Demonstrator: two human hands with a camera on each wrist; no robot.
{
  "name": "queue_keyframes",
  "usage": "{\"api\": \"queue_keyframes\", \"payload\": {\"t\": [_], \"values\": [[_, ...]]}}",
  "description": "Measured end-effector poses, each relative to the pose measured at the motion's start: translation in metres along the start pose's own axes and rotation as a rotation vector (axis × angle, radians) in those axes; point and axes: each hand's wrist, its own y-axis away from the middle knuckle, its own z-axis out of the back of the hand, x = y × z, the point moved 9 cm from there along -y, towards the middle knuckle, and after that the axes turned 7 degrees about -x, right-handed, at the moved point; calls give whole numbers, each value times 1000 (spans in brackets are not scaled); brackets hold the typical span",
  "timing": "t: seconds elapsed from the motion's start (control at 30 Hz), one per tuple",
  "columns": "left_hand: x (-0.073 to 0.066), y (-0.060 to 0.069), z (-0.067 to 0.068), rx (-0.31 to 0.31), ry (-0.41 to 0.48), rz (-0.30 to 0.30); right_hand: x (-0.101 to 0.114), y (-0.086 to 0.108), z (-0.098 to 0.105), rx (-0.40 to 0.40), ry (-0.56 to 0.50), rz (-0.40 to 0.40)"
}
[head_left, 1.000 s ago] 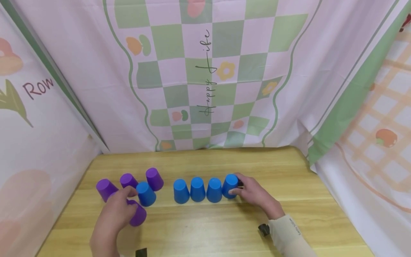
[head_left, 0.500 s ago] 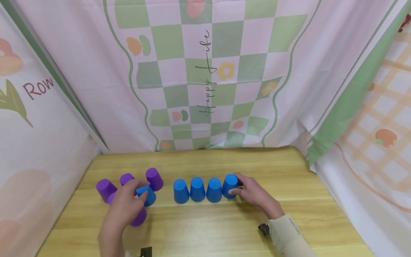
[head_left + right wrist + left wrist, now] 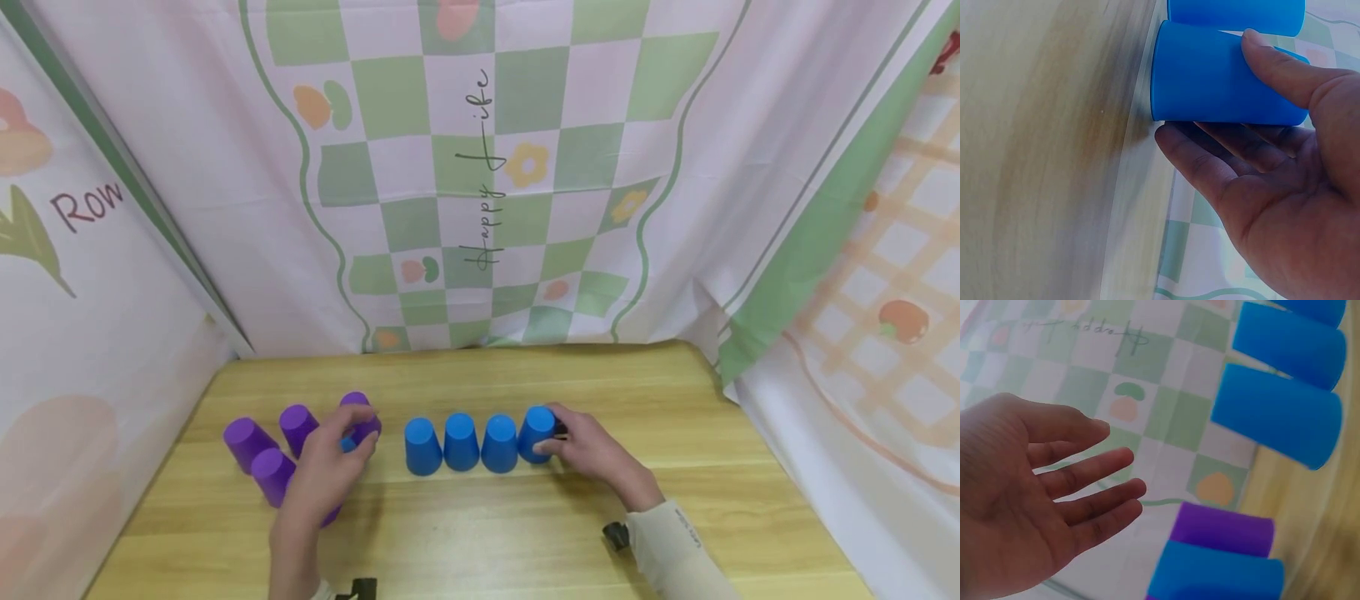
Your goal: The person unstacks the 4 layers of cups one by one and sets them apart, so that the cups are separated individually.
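My left hand (image 3: 326,462) hovers over the left group of cups, fingers spread loosely with nothing in them. Behind it one blue cup (image 3: 347,445) is mostly hidden; in the left wrist view this blue cup (image 3: 1219,575) stands beside a purple cup (image 3: 1225,530), apart from the fingers. My right hand (image 3: 596,450) holds the rightmost blue cup (image 3: 536,440) of a row, mouth down on the table. The right wrist view has the thumb on one side of that cup (image 3: 1216,81) and the fingers along the other.
Upside-down blue cups (image 3: 461,442) line up left of my right hand. Several purple cups (image 3: 249,444) stand scattered at the left of the wooden table (image 3: 465,533). Printed cloth (image 3: 480,208) hangs at the back and both sides.
My left hand has moved right and slightly away from me, passing over the blue cup and uncovering a purple cup at the left. The right hand and its cup have stayed still.
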Motion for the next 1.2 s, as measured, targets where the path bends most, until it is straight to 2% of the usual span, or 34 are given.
{"api": "queue_keyframes", "payload": {"t": [0.23, 0.37, 0.63, 0.73, 0.9, 1.2], "values": [[3, -7, -37, 108, -2, -23, 0, 0, 0, 3, 1, -2], [1, -13, -53, 118, 2, -26, -1, 0, 1, -4, -2, -2], [9, -19, -81, 148, -22, 63, 1, 0, 1, -7, -1, 9], [13, -19, -87, 161, -22, 87, 1, 0, 1, -5, 0, 15], [21, -19, -95, 172, -14, 89, 1, 1, 0, -3, 2, 18], [25, -19, -99, 201, -2, 92, 2, 0, 0, -4, 4, 19]]}}
